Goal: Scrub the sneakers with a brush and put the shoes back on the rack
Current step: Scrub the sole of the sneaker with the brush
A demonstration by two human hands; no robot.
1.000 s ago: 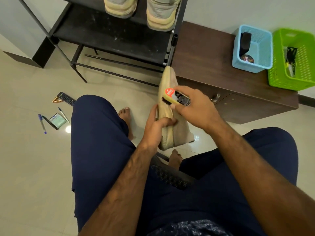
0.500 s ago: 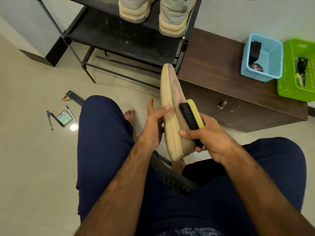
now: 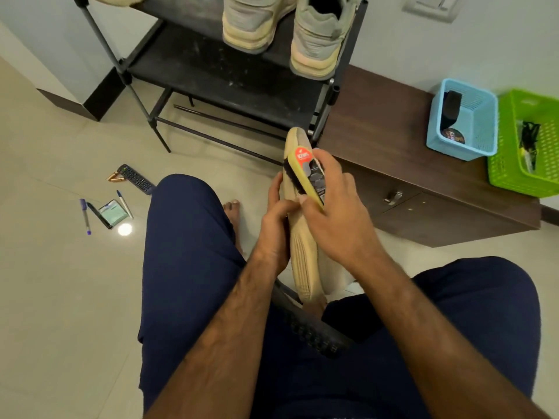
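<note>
The left hand (image 3: 273,234) gripped the beige ribbed-sole sneaker (image 3: 304,261) (sole up) while the right hand (image 3: 335,219) clasped the yellow-backed black-bristled brush (image 3: 305,176) against it.

One wide-angle view from the person's head, angled steeply down and forward: lap (image 3: 187,267) close below, floor (image 3: 60,297) and shoe rack (image 3: 230,83) farther ahead.
</note>
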